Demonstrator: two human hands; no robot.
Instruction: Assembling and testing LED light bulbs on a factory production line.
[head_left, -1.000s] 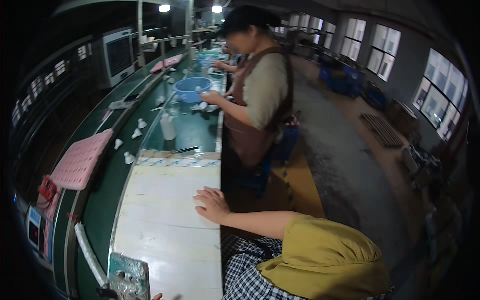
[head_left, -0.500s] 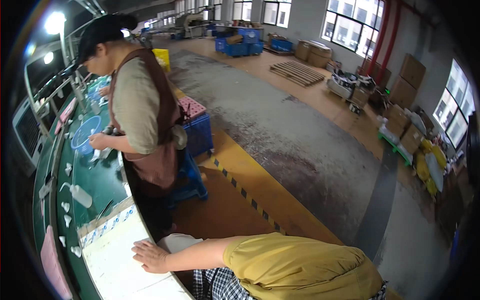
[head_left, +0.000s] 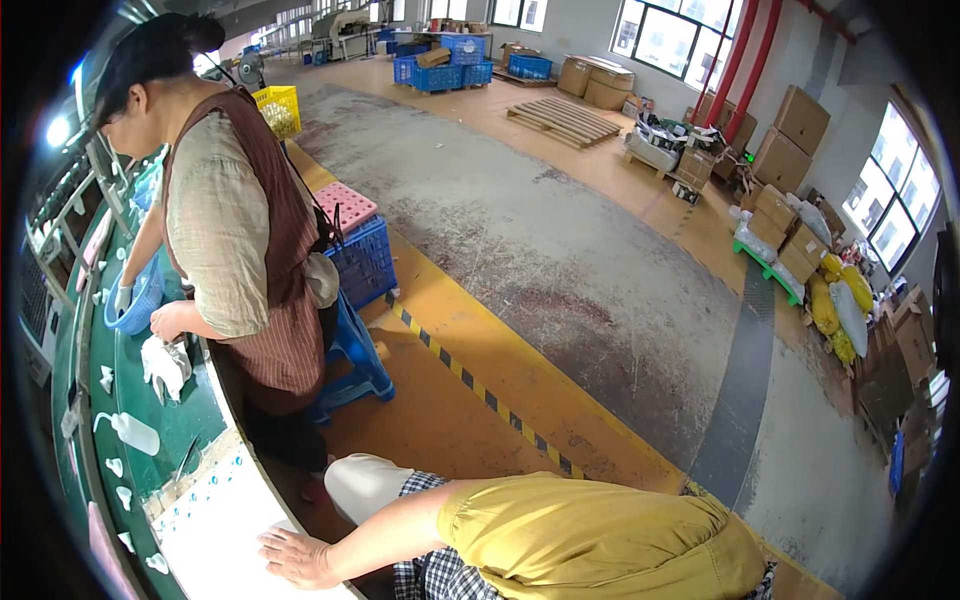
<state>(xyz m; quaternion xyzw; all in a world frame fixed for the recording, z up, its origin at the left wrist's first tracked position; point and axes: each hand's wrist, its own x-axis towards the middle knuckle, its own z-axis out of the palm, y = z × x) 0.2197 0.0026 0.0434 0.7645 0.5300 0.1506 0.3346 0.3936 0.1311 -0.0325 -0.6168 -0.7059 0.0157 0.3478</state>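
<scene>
My right hand (head_left: 295, 556) lies flat, fingers apart, on a white sheet (head_left: 215, 525) at the near edge of the green workbench (head_left: 195, 410). It holds nothing. The arm runs back to a mustard-yellow sleeve (head_left: 590, 540) low in the picture, above checked trousers (head_left: 425, 578). My left hand is out of view. A co-worker in a brown striped apron (head_left: 275, 300) stands at the bench just beyond. One of that person's hands rests by a white cloth (head_left: 165, 365), the other is in a blue basin (head_left: 135, 300).
A white squeeze bottle (head_left: 130, 432) and small white parts (head_left: 120, 495) lie on the bench. A blue stool (head_left: 355, 350) and a blue crate (head_left: 365, 262) topped by a pink tray (head_left: 345, 205) stand behind the co-worker. A yellow-black floor stripe (head_left: 480, 390) crosses the floor; cardboard boxes (head_left: 790, 130) stand far right.
The view has swung to the right, away from the bench and over the factory floor. My right hand has stayed flat on the white sheet.
</scene>
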